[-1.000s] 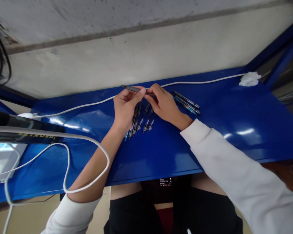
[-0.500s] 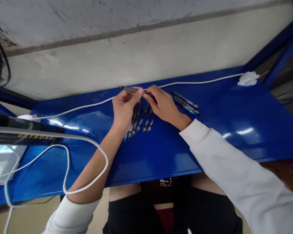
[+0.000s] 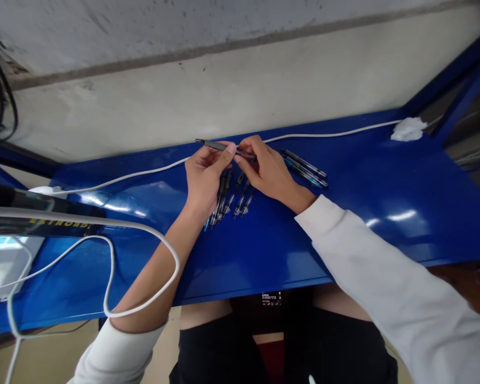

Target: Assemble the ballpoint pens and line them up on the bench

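Note:
Both my hands meet over the back part of the blue table, with a dark grey and clear pen [image 3: 212,144] between them. My left hand [image 3: 203,173] pinches its grey section between thumb and fingers, the tip pointing left. At the other end, the fingers of my right hand [image 3: 271,173] are closed on the barrel, partly hiding it. Below the hands lie several loose pens [image 3: 223,200] with grey grips, one showing blue; my left hand covers part of this group. Several more pens [image 3: 306,169], black and blue, lie side by side right of my right hand.
A white cable [image 3: 324,135] runs along the back of the blue table [image 3: 256,250]. Another white cable [image 3: 172,250] loops in front of my left forearm. Crumpled white paper [image 3: 408,129] sits at the back right; a dark cylinder [image 3: 60,221] juts in from the left.
More of the pen's barrel now shows between my hands, reaching into my right fingers. Otherwise the hands and the loose pens stay nearly in place.

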Action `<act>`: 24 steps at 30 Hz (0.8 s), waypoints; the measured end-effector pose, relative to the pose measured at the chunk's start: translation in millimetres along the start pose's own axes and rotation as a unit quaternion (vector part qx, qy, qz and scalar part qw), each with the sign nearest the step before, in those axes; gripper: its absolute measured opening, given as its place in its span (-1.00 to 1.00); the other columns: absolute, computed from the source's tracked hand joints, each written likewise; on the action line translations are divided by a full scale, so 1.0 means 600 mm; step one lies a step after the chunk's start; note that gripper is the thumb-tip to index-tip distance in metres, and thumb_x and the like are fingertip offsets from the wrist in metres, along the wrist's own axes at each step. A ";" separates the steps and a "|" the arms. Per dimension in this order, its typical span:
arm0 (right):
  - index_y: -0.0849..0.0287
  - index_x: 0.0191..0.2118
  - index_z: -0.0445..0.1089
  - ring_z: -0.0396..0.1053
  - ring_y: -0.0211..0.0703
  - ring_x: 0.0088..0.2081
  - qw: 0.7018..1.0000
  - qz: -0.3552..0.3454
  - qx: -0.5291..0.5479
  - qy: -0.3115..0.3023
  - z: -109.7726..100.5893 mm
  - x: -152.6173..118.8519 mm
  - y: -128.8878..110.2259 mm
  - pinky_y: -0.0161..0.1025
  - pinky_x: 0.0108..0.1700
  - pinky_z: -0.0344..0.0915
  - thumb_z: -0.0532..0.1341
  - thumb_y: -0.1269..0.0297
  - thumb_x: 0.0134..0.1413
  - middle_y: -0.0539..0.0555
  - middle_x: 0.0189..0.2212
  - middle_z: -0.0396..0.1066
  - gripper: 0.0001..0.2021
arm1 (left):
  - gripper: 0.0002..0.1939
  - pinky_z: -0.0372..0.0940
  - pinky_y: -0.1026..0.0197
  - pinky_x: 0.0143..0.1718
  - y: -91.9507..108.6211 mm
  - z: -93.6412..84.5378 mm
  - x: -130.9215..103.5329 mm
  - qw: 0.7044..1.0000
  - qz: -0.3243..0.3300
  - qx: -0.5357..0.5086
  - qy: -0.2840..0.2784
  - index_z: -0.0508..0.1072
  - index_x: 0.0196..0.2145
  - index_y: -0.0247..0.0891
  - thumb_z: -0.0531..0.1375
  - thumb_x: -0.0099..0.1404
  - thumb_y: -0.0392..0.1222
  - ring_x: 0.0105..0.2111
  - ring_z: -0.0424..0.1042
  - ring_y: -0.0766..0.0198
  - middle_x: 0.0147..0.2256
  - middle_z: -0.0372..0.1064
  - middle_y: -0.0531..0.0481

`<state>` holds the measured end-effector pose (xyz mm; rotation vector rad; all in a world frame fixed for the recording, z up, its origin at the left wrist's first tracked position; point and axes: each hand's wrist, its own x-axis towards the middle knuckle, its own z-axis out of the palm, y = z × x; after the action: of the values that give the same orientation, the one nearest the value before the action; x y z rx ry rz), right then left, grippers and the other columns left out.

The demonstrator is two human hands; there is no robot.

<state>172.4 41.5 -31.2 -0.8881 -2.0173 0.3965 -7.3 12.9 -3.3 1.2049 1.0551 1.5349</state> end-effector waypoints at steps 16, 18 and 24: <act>0.01 0.21 0.29 0.58 0.14 -0.03 1.000 0.013 0.012 -0.011 0.002 -0.002 0.003 0.13 0.03 0.57 0.05 -0.13 0.68 0.18 0.00 0.54 -0.65 | -0.68 0.56 0.12 -0.09 0.001 0.001 0.001 1.000 -0.014 -0.010 -0.007 0.77 -0.16 -0.07 0.63 0.26 0.11 -0.13 0.68 0.12 -0.18 0.69 -0.04; 0.00 0.14 0.30 0.57 0.12 -0.04 1.000 0.008 0.004 -0.018 0.000 -0.001 0.001 0.10 0.03 0.56 0.01 -0.12 0.70 0.17 -0.02 0.54 -0.66 | -0.69 0.56 0.13 -0.09 0.001 0.001 0.000 1.000 -0.016 -0.009 -0.008 0.77 -0.15 -0.06 0.63 0.27 0.11 -0.12 0.68 0.12 -0.18 0.69 -0.03; 0.01 0.07 0.33 0.56 0.10 -0.02 1.000 0.004 -0.014 -0.022 -0.005 0.002 -0.005 0.06 0.03 0.53 -0.06 -0.11 0.72 0.20 0.03 0.55 -0.63 | -0.70 0.54 0.15 -0.10 0.001 -0.001 0.000 1.000 -0.027 -0.007 -0.008 0.78 -0.13 -0.07 0.61 0.30 0.10 -0.12 0.68 0.15 -0.17 0.69 -0.02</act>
<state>173.3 40.1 -27.0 -0.9118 -2.0654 0.3960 -7.8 12.6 -2.9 1.1670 1.0560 1.4867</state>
